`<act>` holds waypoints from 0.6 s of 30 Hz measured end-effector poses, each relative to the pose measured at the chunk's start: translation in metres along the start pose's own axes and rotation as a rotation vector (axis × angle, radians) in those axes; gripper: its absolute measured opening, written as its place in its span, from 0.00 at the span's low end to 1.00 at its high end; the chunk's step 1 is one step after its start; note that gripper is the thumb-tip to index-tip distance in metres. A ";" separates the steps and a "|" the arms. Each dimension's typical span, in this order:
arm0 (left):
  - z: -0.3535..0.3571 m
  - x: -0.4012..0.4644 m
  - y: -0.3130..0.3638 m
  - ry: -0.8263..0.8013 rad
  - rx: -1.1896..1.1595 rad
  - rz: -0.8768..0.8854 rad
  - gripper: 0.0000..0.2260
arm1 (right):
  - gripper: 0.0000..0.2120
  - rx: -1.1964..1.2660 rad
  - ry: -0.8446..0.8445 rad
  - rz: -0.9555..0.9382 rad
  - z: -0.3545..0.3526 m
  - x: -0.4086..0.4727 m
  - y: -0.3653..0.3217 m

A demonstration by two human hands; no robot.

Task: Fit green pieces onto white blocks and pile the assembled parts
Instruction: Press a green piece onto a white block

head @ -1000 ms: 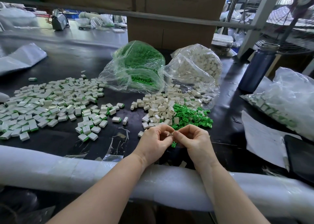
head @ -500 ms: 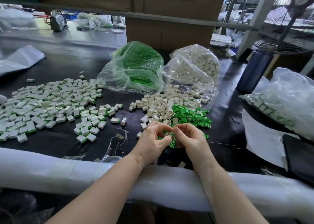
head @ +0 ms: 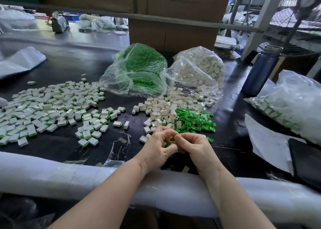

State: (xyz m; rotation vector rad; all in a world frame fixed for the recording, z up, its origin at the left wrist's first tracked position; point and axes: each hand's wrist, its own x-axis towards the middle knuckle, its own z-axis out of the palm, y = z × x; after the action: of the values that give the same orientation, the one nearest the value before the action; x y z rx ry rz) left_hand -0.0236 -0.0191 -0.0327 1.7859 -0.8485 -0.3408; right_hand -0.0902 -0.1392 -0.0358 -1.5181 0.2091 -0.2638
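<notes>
fingers point(head: 166, 133) of both hands — around green pieces point(head: 166, 144)

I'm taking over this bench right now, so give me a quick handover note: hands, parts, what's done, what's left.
Left hand and right hand: together at the near table edge, fingers curled; what they pinch is hidden.
Loose white blocks and loose green pieces: just beyond the hands.
Green bag and white bag: behind, open, still well filled.
Done: a wide spread of assembled parts lies to the left.
Left: fit the remaining loose pieces, then the bags' contents, and add them to that pile.
</notes>
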 end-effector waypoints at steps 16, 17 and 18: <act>0.001 0.000 0.001 -0.049 0.059 0.029 0.07 | 0.10 -0.013 0.043 0.015 0.000 -0.001 -0.001; 0.001 0.000 0.002 -0.049 0.061 0.030 0.06 | 0.10 -0.015 0.044 0.014 0.000 -0.001 -0.001; 0.001 0.000 0.002 -0.049 0.062 0.029 0.06 | 0.10 -0.015 0.044 0.015 0.000 -0.001 -0.001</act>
State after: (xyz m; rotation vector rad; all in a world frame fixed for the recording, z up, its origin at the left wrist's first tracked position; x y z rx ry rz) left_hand -0.0248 -0.0204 -0.0314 1.8270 -0.9273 -0.3446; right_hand -0.0914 -0.1391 -0.0347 -1.5258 0.2572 -0.2844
